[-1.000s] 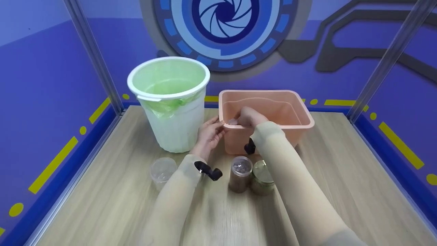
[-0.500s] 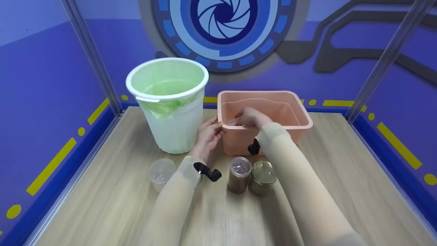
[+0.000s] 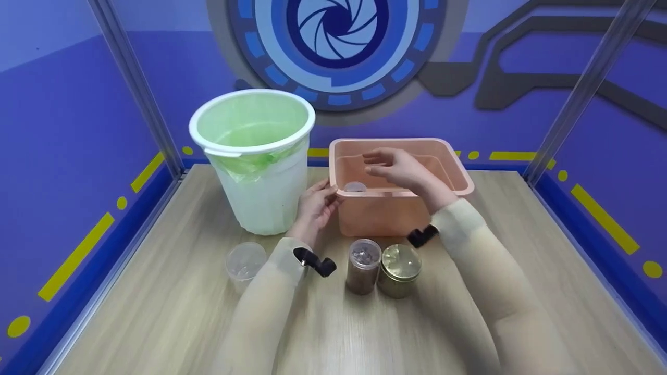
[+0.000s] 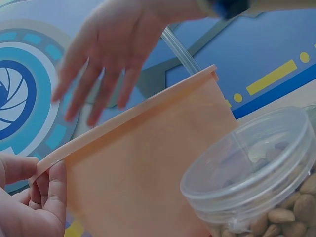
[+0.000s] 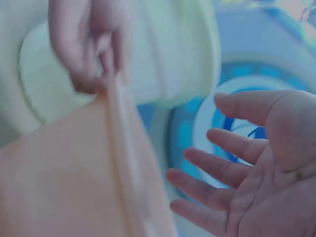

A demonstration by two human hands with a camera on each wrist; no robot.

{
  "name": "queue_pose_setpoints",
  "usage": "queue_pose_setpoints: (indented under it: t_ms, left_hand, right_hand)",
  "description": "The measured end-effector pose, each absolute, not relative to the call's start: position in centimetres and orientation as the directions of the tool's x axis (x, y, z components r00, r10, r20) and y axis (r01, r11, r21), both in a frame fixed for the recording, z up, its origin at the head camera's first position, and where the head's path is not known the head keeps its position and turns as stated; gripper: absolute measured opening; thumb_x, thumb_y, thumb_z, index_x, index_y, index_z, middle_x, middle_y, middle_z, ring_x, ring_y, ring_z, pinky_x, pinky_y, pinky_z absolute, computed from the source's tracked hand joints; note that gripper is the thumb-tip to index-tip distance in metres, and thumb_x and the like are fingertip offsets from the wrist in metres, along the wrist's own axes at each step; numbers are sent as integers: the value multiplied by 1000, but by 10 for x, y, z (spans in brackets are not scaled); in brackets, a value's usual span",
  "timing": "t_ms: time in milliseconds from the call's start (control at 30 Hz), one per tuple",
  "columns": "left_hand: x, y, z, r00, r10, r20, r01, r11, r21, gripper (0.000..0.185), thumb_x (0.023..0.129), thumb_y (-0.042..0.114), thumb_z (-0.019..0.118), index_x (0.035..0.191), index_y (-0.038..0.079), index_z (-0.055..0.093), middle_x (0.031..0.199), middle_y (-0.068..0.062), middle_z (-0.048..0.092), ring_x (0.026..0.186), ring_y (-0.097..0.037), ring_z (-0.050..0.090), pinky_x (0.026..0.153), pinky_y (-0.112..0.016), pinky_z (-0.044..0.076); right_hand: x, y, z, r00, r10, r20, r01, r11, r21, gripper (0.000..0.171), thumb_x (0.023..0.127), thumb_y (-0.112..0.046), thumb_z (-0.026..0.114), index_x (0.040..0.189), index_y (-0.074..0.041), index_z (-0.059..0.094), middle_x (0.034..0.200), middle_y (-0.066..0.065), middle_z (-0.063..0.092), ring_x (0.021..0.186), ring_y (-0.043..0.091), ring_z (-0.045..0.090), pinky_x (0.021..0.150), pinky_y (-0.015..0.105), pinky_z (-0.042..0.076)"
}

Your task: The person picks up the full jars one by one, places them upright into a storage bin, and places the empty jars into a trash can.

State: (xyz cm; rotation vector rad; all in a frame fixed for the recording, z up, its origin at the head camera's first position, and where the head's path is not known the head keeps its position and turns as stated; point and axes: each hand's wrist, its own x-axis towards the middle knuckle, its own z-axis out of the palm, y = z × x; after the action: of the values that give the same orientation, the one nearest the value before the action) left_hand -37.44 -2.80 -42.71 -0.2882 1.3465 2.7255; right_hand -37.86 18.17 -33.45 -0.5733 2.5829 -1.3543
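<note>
My left hand [image 3: 314,207] pinches the rim of a peach plastic bin [image 3: 383,216] at its front left corner. In the left wrist view, the left thumb lies over the rim with the fingers [image 4: 57,187] below it. My right hand [image 3: 398,167] is over the bin, its fingers spread and nothing in them. The right wrist view shows the bare right palm [image 5: 266,182]. A clear, round-topped plastic container [image 3: 355,187] lies inside the bin, against the front left corner; its lower part is hidden by the bin's wall.
A white trash can [image 3: 260,198] with a green liner stands left of the bin. In front are a clear-lidded jar [image 4: 252,182] of brown nuts and a gold-lidded jar [image 3: 400,268]. A clear plastic container [image 3: 244,263] sits beside my left forearm.
My right hand has let go of the clear container and risen out of the bin, moving right with its fingers opening. My left hand keeps its hold on the rim.
</note>
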Motion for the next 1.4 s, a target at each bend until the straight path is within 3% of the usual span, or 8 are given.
queue_pose_setpoints:
  t_ms: [200,367,533,867,1000,1067,1233,1400]
  left_hand:
    - [-375,-29,-429,-977,0,-213,-170,-606,777,53,98,-9,56,150,-2,49,148,-26,54,98,-22,64,72,-24,64]
    - [-375,-28,-429,-978,2,-210,-166,-617,769,52,98,-9,56,149,-2,50,148,-27,54,95,-20,64,71,-22,63]
    - [-375,-29,-429,-977,5,-215,-172,-623,763,50,98,-9,56,148,-4,50,146,-28,54,92,-20,64,69,-21,63]
    - [-375,-28,-428,-976,2,-218,-172,-622,764,52,98,-8,57,149,-2,50,150,-24,54,99,-22,64,73,-23,64]
    - [-375,-28,-428,-974,4,-226,-180,-619,765,52,98,-7,58,149,0,51,150,-23,54,104,-24,64,76,-24,64]
    - [-375,-29,-428,-973,3,-229,-182,-618,765,52,98,-7,59,149,1,52,149,-22,55,104,-23,64,77,-25,64]
    - [-375,-29,-428,-975,3,-224,-178,-619,765,51,98,-7,58,149,-1,51,147,-25,56,96,-21,65,74,-23,64]
    - [-375,-28,-428,-977,3,-215,-170,-622,764,53,97,-9,58,149,-2,50,148,-25,55,93,-20,65,73,-23,64]
  right_hand:
    - [-329,209,-344,-818,-532,218,-376,208,-903,53,101,-13,64,151,-9,48,154,15,54,140,30,54,115,39,50]
    - [-299,234,-379,-716,-619,323,-354,-77,-932,64,98,1,60,157,-3,35,160,16,46,145,33,48,117,38,47]
    - [-285,251,-428,-704,-602,376,-324,-199,-925,78,92,-1,71,158,2,30,162,15,43,148,30,45,119,37,44]
    - [-280,266,-493,-778,-585,227,-301,31,-953,101,78,-1,86,161,-4,27,165,18,36,144,8,46,114,22,43]
    - [-277,264,-508,-810,-553,194,-320,142,-937,112,71,1,91,162,-6,26,162,28,33,140,9,46,111,13,41]
    - [-275,262,-513,-835,-521,178,-325,204,-924,114,68,1,93,161,-9,28,162,26,35,139,15,47,112,16,40]
    - [-271,260,-520,-880,-451,150,-313,313,-897,107,67,-3,94,156,-8,35,153,20,47,134,31,49,112,24,42]
    - [-270,260,-524,-892,-422,163,-334,372,-866,97,67,-11,95,148,-4,43,143,17,58,126,21,55,106,17,42]
